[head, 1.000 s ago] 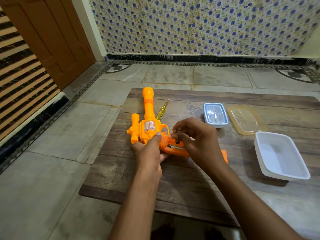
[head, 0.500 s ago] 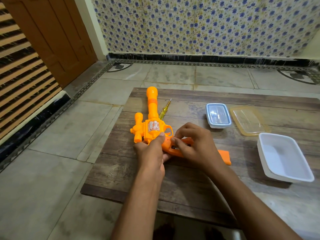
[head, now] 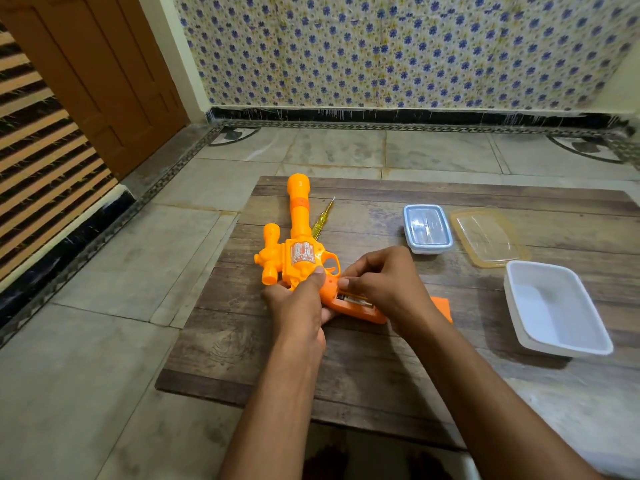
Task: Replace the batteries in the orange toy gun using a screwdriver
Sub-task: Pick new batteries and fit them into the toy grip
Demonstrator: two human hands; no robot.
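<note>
While the left hand grips the orange toy gun, the right hand's fingers curl onto a battery in its open handle.

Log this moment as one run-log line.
left hand steadies toy gun | right hand at battery in open grip | screwdriver idle

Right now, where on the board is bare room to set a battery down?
Free: the near strip of the wooden board in front of the toy gun, and between the right hand and the white tray. Crowded: around the screwdriver and the small lidded box.
</note>
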